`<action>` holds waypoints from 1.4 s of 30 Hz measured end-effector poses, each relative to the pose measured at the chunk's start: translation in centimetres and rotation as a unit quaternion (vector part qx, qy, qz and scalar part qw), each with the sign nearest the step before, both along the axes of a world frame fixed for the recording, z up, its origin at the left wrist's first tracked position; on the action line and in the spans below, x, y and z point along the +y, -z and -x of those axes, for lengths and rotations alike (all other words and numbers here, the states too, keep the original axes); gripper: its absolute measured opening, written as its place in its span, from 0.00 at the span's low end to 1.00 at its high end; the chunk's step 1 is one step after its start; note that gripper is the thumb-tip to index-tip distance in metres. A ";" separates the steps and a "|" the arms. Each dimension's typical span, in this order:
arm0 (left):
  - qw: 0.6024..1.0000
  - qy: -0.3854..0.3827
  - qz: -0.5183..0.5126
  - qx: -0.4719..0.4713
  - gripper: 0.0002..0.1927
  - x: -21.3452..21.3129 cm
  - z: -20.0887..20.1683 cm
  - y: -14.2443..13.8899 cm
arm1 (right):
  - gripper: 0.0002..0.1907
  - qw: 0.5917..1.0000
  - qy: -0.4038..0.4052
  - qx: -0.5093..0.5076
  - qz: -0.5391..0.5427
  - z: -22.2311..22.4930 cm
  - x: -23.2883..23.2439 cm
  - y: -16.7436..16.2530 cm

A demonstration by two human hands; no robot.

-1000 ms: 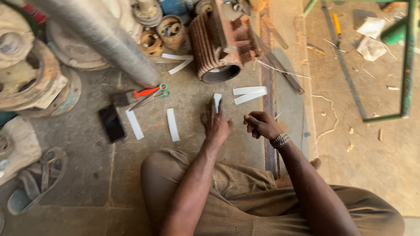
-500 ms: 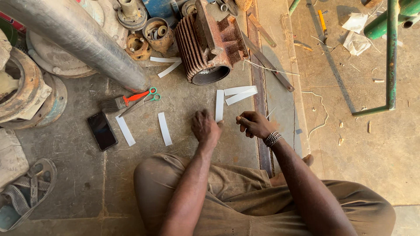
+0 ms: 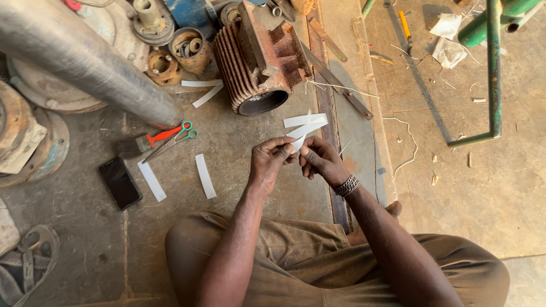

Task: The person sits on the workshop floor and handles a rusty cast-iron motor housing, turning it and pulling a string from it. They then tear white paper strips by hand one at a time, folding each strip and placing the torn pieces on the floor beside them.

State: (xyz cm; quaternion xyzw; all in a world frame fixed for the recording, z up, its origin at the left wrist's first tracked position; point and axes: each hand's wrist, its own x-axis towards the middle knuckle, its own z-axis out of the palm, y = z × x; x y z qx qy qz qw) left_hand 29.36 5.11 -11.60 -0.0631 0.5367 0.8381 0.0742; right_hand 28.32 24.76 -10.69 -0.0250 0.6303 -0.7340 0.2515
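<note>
Both hands pinch one white paper strip (image 3: 300,138): left hand (image 3: 272,162) and right hand (image 3: 319,161) fingers closed on it; keep it taut, twelve o'clock toward the rusty motor housing (image 3: 259,59).

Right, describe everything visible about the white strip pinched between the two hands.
The thin white paper-like strip is narrow, flat and plain, with straight cut edges. The left hand and the right hand both pinch its lower end at their fingertips, holding it above the grey concrete floor. It angles up and away from the person, towards the rusty finned motor housing. Its upper part overlaps similar white strips in view; contact cannot be told.
</note>
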 end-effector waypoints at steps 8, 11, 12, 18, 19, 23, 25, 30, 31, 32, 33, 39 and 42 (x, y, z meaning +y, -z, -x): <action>0.985 0.039 -0.166 -0.019 0.11 0.9 0.5 -0.9 | 0.15 0.973 0.038 -0.030 0.224 -0.2 0.3 -0.8; 0.982 0.046 -0.181 -0.033 0.12 0.8 0.7 -0.8 | 0.16 0.970 0.038 -0.020 0.239 -0.4 0.2 -1.3; 0.981 0.049 -0.185 -0.036 0.12 0.8 0.8 -0.8 | 0.17 0.972 0.031 -0.006 0.232 -0.4 0.2 -1.5; 0.983 0.087 -0.163 -0.010 0.11 0.9 0.7 -1.4 | 0.16 0.981 0.034 0.028 0.190 -0.5 0.4 -0.7; 0.987 0.097 -0.125 -0.002 0.11 0.7 0.7 -1.7 | 0.15 0.983 0.033 0.042 0.177 -0.4 0.5 -0.4; 0.991 0.126 -0.045 0.013 0.11 0.3 0.8 -2.5 | 0.14 0.993 0.001 0.108 0.047 -0.2 1.5 0.9; 0.990 0.131 -0.058 0.000 0.11 0.3 0.8 -2.8 | 0.13 0.995 0.000 0.096 0.032 0.1 1.7 1.3; 0.992 0.115 -0.057 -0.015 0.11 1.2 0.7 -2.6 | 0.14 0.988 0.069 0.137 -0.018 0.2 1.4 1.8; 0.992 0.112 -0.049 -0.010 0.11 1.3 0.7 -2.5 | 0.14 0.985 0.075 0.155 -0.023 0.1 1.4 1.8; 0.993 0.110 -0.041 -0.005 0.11 1.3 0.6 -2.4 | 0.14 0.985 0.069 0.157 -0.019 0.0 1.4 1.7; 0.994 0.107 -0.032 0.000 0.10 1.2 0.6 -2.2 | 0.14 0.985 0.062 0.159 -0.015 -0.1 1.5 1.6; 0.988 0.149 -0.049 0.003 0.09 0.7 0.7 -1.8 | 0.15 0.989 -0.017 0.144 0.030 0.3 2.4 0.4; 0.988 0.142 -0.060 -0.007 0.10 0.7 0.8 -1.8 | 0.15 0.990 -0.018 0.140 -0.002 0.5 2.1 0.0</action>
